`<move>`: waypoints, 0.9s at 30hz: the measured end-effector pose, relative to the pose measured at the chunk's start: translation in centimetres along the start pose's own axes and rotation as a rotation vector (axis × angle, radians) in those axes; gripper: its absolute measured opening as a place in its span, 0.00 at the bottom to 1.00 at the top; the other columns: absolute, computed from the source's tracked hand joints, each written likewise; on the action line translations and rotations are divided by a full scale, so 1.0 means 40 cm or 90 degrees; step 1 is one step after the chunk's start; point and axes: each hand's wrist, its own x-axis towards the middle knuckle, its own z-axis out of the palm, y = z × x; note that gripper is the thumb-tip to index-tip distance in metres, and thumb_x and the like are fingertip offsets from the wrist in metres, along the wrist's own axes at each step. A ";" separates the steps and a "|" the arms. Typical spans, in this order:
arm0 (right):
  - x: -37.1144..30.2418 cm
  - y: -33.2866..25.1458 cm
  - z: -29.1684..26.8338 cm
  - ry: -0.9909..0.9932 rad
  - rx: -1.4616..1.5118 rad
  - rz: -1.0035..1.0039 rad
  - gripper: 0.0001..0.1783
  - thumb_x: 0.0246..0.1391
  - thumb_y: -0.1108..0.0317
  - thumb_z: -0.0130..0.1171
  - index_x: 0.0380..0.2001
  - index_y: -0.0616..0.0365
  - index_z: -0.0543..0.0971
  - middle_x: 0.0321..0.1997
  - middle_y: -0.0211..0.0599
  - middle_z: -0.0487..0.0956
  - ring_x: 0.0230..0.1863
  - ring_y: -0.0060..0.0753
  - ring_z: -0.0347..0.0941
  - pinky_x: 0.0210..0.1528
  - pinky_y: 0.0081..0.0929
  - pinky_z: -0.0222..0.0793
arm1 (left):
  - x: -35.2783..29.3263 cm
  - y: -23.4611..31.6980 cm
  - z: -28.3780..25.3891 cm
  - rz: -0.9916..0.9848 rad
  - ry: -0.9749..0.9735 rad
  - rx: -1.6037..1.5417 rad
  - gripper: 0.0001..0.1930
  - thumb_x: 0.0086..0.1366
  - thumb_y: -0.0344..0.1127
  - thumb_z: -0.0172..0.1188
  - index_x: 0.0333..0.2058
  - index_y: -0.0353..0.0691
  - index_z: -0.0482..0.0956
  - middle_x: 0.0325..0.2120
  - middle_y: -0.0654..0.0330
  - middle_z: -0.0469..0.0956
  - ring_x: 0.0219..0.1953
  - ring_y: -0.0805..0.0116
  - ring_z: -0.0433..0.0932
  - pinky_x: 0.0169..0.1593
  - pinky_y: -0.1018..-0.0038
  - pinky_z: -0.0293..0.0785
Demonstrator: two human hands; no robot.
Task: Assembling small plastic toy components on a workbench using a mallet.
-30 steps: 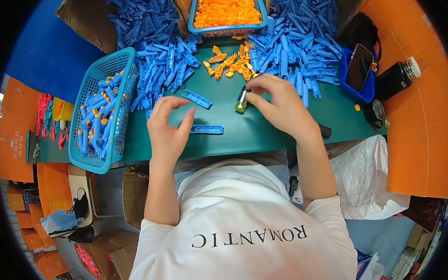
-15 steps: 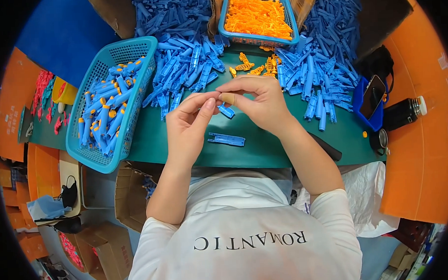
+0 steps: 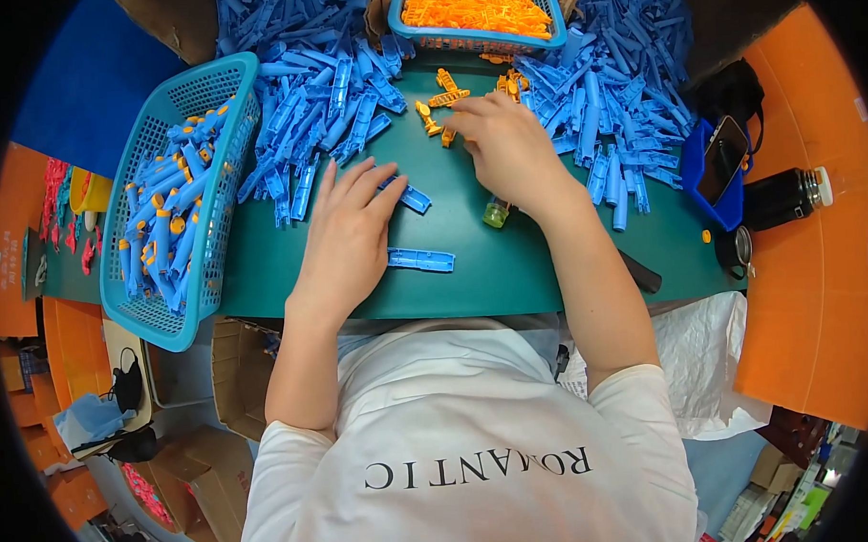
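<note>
My left hand (image 3: 349, 238) is spread palm down over the green table, with nothing in its grasp. Its fingertips lie over one end of a blue plastic half shell (image 3: 413, 198). Beside that hand is a longer blue half shell (image 3: 422, 260), lying with its hollow side up. My right hand (image 3: 514, 158) reaches forward, fingers bent and apart, the index tip at a small orange plastic part (image 3: 447, 137). More orange parts (image 3: 447, 89) lie just beyond. Under the right palm a yellow-green translucent piece (image 3: 496, 212) shows, mostly hidden; I cannot tell if it touches the hand.
A blue basket (image 3: 214, 217) of blue tubes with orange ends stands left. Heaps of blue shells (image 3: 337, 93) (image 3: 595, 103) flank a basket (image 3: 474, 38) of orange parts. At right are a phone (image 3: 724, 156) in a blue tray (image 3: 696, 200) and a black bottle (image 3: 780, 200).
My hands, fingertips together before, have moved apart. The right has gone forward to the orange parts; the left has opened over the blue shell. The yellow-green piece now shows.
</note>
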 end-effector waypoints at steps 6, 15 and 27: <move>0.004 0.019 -0.002 -0.055 0.050 -0.055 0.12 0.46 0.79 0.66 0.37 0.57 0.87 0.41 0.36 0.81 0.47 0.44 0.75 0.55 0.42 0.69 | -0.047 0.030 -0.022 -0.037 -0.063 -0.154 0.18 0.62 0.23 0.59 0.51 0.35 0.81 0.50 0.51 0.78 0.55 0.49 0.75 0.62 0.55 0.69; 0.005 0.021 -0.001 -0.043 0.089 -0.132 0.14 0.46 0.74 0.71 0.39 0.54 0.86 0.39 0.29 0.82 0.48 0.39 0.74 0.59 0.37 0.65 | -0.109 0.006 -0.041 -0.035 0.090 -0.242 0.14 0.58 0.29 0.69 0.45 0.40 0.85 0.44 0.58 0.81 0.46 0.55 0.78 0.50 0.63 0.73; 0.001 0.003 -0.063 -0.227 0.353 0.084 0.10 0.44 0.78 0.72 0.32 0.61 0.82 0.32 0.31 0.77 0.31 0.25 0.72 0.34 0.24 0.70 | -0.169 -0.007 0.010 0.027 0.087 -0.290 0.09 0.51 0.29 0.74 0.32 0.43 0.86 0.32 0.64 0.79 0.34 0.63 0.76 0.39 0.67 0.70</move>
